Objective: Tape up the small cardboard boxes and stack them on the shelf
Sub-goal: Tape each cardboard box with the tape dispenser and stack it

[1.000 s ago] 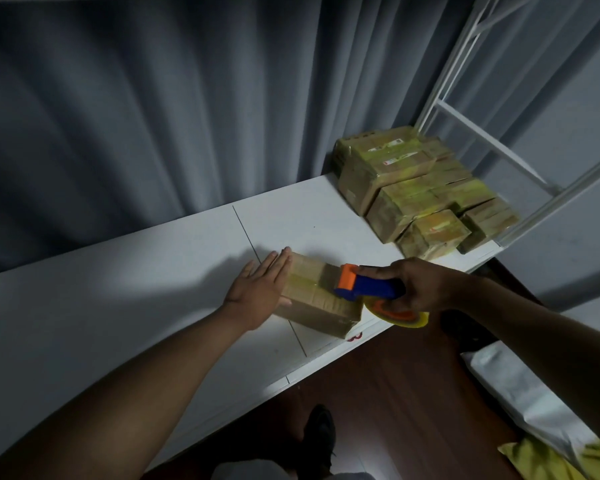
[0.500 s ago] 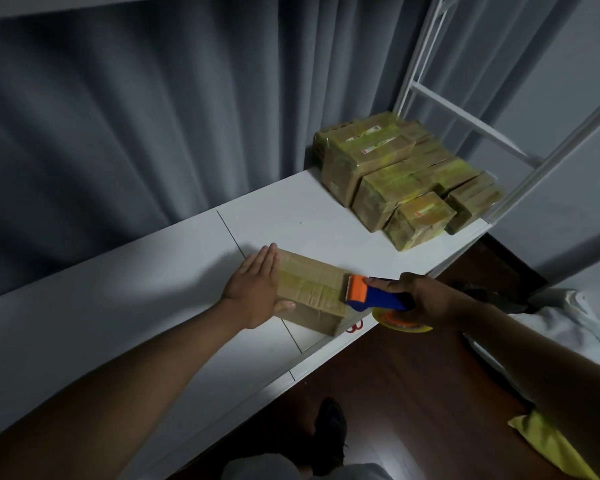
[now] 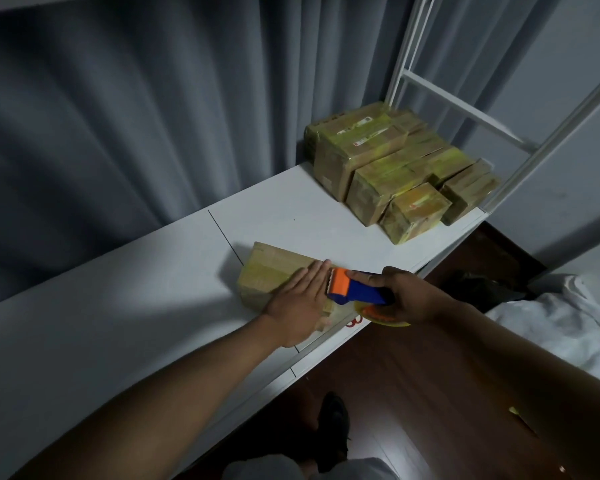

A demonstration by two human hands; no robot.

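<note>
Now left hand [image 3: 300, 299] flat on box [image 3: 274, 271]; right hand [image 3: 407, 294] grasping tape dispenser [image 3: 355, 289] beside.

Tan box [image 3: 274, 271] with a yellowish tape sheen; blue dispenser [image 3: 357, 292] with an orange head and yellow-orange roll; brown stacked boxes [image 3: 392, 168] streaked yellow-green; white shelf [image 3: 118, 306]; pleated grey curtain [image 3: 153, 116]; dark reddish-brown floor [image 3: 430, 393].
</note>
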